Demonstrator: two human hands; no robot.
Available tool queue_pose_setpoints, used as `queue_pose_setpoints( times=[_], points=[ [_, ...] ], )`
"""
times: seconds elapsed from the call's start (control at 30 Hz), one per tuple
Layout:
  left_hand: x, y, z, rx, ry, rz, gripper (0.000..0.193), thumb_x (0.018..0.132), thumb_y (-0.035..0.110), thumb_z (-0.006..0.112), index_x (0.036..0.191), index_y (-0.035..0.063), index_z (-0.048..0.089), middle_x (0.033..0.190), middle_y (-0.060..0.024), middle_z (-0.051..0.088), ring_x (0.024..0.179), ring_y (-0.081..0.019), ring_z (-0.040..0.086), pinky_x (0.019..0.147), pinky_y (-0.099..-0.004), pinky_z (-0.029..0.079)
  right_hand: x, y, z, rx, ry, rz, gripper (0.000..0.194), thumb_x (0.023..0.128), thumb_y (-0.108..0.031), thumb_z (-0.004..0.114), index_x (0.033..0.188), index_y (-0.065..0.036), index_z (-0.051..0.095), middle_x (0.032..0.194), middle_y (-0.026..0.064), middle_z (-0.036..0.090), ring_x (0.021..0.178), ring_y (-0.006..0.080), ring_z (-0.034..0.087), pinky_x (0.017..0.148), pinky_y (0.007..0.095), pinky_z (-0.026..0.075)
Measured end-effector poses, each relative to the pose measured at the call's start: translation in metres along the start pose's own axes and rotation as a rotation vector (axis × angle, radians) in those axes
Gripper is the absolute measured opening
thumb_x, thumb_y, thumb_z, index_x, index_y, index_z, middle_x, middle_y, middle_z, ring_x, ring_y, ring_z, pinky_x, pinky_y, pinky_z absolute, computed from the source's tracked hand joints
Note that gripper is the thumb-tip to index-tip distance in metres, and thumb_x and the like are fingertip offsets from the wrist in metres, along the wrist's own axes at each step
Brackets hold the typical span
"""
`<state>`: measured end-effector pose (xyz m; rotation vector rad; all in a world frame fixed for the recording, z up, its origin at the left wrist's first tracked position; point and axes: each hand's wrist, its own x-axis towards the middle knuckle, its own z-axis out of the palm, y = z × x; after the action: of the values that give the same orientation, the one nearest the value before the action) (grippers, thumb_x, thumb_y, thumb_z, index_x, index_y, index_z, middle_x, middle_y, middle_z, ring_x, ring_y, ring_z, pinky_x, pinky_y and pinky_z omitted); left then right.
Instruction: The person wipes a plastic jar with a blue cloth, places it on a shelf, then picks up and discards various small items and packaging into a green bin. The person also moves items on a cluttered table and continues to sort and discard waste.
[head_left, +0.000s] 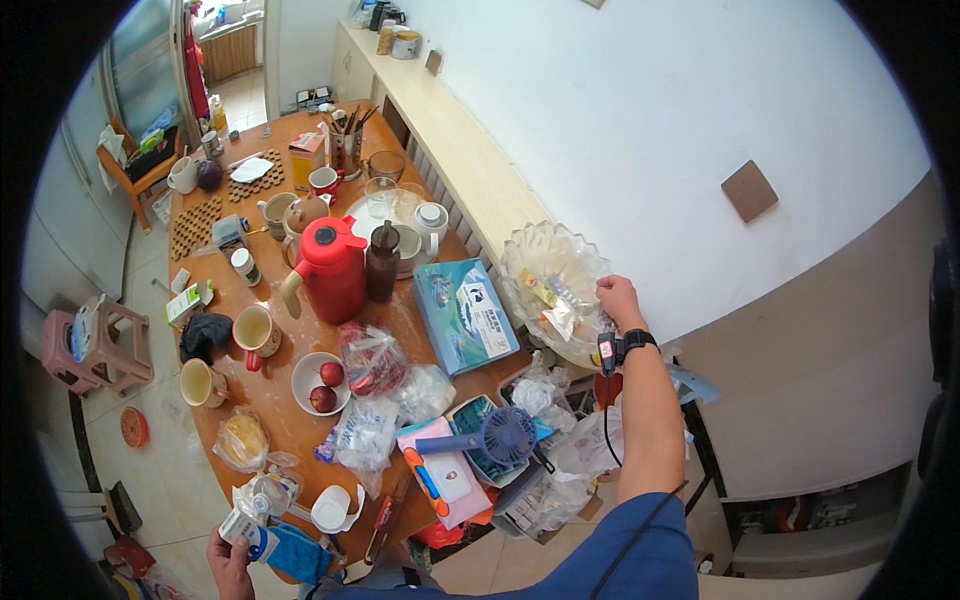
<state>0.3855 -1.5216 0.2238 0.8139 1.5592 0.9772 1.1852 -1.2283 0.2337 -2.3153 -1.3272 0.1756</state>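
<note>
My left hand (231, 562) grips a small white and blue carton (251, 534) at the near left corner of the table. Beside the carton are a blue cloth (298, 553) and a clear plastic container (276, 491). On the right, my right hand (619, 298) is at the right side of a large scalloped glass bowl (517, 259), its fingers curled together. Whether it pinches anything is hidden from this angle. Inside the bowl lie a blister pack (562, 289), a yellow packet (537, 288) and a shiny foil wrapper (560, 321).
A red thermos jug (334, 274) and a brown bottle (382, 262) stand mid-table near a blue box (466, 319). Closer are a bowl (301, 379) with two red fruits, a handheld fan (506, 436) and a wipes pack (448, 480). Mugs (255, 334) line the left side.
</note>
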Motion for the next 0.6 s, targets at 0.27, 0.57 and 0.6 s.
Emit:
queue_pose_setpoints(
  times=[0.27,0.57,0.6],
  points=[
    [-0.003,0.006,0.008,-0.03,-0.007,0.032,0.027,0.099,0.018,0.062,0.122,0.003,0.059,0.104,-0.0049,0.067,0.088,-0.0124,0.067,0.072,-0.0278,0.058,-0.028,-0.018,-0.017,0.063,-0.183,-0.001,0.04,0.079,-0.024,0.074,0.113,-0.004,0.074,0.101,0.0162,0.076,0.094,0.031,0.073,0.086,0.04,0.057],
    [-0.002,0.007,0.007,-0.062,-0.055,0.037,0.03,0.099,0.019,0.063,0.124,0.003,0.058,0.107,-0.0056,0.067,0.091,-0.013,0.068,0.072,-0.0272,0.058,-0.063,-0.042,0.009,-0.28,-0.468,-0.154,0.08,0.074,-0.042,0.081,0.142,-0.007,0.06,0.131,0.0173,0.068,0.113,0.0336,0.067,0.096,0.0412,0.054],
    [-0.003,0.007,0.006,-0.056,-0.052,0.032,0.031,0.099,0.019,0.063,0.125,0.0031,0.058,0.107,-0.0057,0.067,0.091,-0.013,0.068,0.072,-0.0272,0.058,-0.058,-0.042,0.013,-0.255,-0.477,-0.114,0.077,0.075,-0.043,0.081,0.14,-0.007,0.061,0.13,0.0173,0.068,0.112,0.0337,0.068,0.095,0.0411,0.054]
  ],
)
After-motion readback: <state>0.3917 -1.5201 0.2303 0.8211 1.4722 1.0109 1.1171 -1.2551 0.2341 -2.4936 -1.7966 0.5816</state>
